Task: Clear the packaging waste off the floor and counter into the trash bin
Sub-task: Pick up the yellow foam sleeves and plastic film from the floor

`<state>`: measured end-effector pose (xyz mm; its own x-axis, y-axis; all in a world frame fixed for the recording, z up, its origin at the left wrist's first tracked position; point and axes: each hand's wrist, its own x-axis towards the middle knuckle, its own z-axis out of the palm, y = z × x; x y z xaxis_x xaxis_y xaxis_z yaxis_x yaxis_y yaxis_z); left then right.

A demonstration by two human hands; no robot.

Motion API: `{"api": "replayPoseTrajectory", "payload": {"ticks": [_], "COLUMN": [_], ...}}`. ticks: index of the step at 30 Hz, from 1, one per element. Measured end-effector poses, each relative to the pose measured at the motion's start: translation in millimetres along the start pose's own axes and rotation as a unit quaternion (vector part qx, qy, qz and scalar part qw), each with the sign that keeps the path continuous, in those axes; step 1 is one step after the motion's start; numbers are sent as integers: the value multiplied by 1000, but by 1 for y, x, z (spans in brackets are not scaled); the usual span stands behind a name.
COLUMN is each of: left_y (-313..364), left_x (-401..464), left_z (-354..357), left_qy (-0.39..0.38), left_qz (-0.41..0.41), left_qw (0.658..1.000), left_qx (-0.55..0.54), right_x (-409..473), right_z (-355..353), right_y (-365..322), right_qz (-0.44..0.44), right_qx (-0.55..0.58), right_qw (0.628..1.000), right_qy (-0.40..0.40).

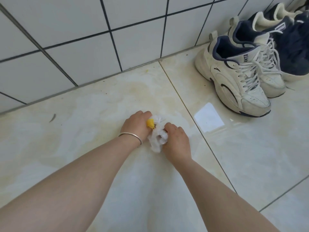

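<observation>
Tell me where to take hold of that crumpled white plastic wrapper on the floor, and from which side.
Grip the white plastic wrapper around its bunched middle, coming from above, probably with fingers closing in from both sides. It lies loosely crumpled and low on the floor tile, so an edge would likely unravel. The left hand and right hand already gather it this way, with a yellow scrap bundled in.

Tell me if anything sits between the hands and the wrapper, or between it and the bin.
Nothing separates them: the left hand and right hand both grip the white wrapper on the floor. The bin is out of view, so that path cannot be judged. The sneakers stand off to the right.
</observation>
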<state>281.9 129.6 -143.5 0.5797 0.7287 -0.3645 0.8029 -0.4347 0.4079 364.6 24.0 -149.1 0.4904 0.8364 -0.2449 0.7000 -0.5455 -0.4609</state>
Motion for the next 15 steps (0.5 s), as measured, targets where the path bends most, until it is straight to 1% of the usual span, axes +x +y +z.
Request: {"api": "replayPoseTrajectory", "payload": {"ticks": [1,3,4,6,8,10,13,15], "left_y": [0,1,3,6,4,-2,-15,-28], "left_x": [-5,-19,-25,-40,-57,-74,-103,-130], "left_z": [-1,-5,-7,-15,-25,-40,-77,-105], "left_qy": [3,18,27,40,57,81,133,161], "left_qz": [-27,-109,-149,-208,-239,-255,-269,-287], "left_qw": [998,979,958,901,844,805,740,687], "left_qx": [-49,-174,-244,-378,-477,-530,-602,-648], "right_x": [-2,-8,-10,-12,-15,-19,-31,-43], "right_z": [-5,-12,-14,-19,-25,-31,-34,-36], "right_y": [-3,-16,-24,-45,-65,-87,-128,-164], "right_qz": [24,55,70,90,91,79,25,0], "right_qx": [52,166,210,264,305,320,313,329], "right_qw": [998,984,975,960,948,944,949,943], "right_qy": [-26,-21,-11,-3,-2,-9,-33,-49]}}
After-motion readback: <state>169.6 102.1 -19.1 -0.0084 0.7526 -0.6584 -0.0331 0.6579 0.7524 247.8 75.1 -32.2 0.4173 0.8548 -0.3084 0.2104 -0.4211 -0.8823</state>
